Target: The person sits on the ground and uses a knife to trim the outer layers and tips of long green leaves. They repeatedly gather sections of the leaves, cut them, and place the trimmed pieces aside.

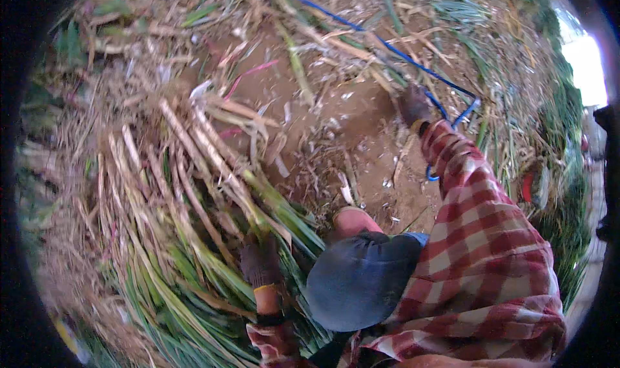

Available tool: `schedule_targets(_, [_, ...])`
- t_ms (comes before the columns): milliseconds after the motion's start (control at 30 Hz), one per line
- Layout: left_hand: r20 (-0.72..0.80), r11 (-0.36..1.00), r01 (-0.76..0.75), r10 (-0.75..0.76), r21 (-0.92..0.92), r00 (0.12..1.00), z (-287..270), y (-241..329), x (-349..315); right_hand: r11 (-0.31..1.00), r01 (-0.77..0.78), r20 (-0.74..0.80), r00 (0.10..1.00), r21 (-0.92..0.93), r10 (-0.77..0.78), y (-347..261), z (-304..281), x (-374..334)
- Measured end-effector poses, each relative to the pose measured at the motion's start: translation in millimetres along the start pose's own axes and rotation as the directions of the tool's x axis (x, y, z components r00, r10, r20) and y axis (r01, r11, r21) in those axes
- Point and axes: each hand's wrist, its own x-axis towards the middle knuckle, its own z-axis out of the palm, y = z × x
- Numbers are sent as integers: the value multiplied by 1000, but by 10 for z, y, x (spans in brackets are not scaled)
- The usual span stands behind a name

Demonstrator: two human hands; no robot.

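A broad heap of leek-like stalks (194, 232), pale at one end and green at the other, lies on the ground to the left. My left hand (260, 262), in a dark knitted glove with a yellow cuff, is on the right side of this heap. Its fingers are too dark and blurred against the stalks to make out. Far out in front, my right hand (413, 104), also gloved, is closed at a bent part of a blue rope (387, 45). Beside its fingers lies the end of a stalk. The rope runs away to the upper left and loops beside my wrist.
Dry leaves, peelings and loose green tops litter the brown soil (352, 119). A pink strip (252, 75) lies at the upper middle. My bent knee (361, 281) and a pink shoe (355, 220) are between my arms. More greens (458, 6) lie at the far right.
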Motion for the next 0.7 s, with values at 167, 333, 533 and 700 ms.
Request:
schedule_targets(167, [-111,993,77,-67,91,992,1,131,-72,988,-95,168,979,-125,115,-380,-353,622])
schedule_targets(333, [-66,993,112,-114,-22,991,4,22,-102,979,90,392,920,-185,-11,-448,-341,962])
schedule_targets(533, [168,510,216,-139,-832,976,-283,12,8,988,-64,197,976,-141,91,-272,71,1031])
schedule_targets(700, [222,180,270,-247,-946,943,-128,-165,96,940,337,42,940,46,-339,-688,-170,466])
